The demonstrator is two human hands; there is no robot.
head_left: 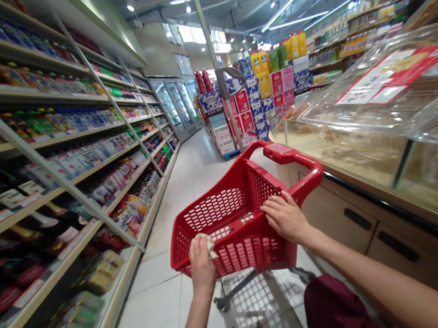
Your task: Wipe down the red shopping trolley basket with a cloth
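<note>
A red plastic shopping cart [235,256] with perforated walls stands sideways in front of me, its handle toward the upper right. My left hand [201,260] is closed around a crumpled whitish cloth [210,244] at the near side of the basket, close to the front corner. With its fingers over the near rim, my right hand [284,217] grips the cart beside the handle end. Nothing lies in the visible part of the basket. The left palm and part of the cloth are hidden.
Shelves of bottles [53,132] run along the left. A counter [342,212] with clear plastic boxes [386,83] is close on the right. Ahead, stacked drink cartons [242,112] stand behind a metal pole [204,26]. Glass-door fridges [174,102] line the far wall.
</note>
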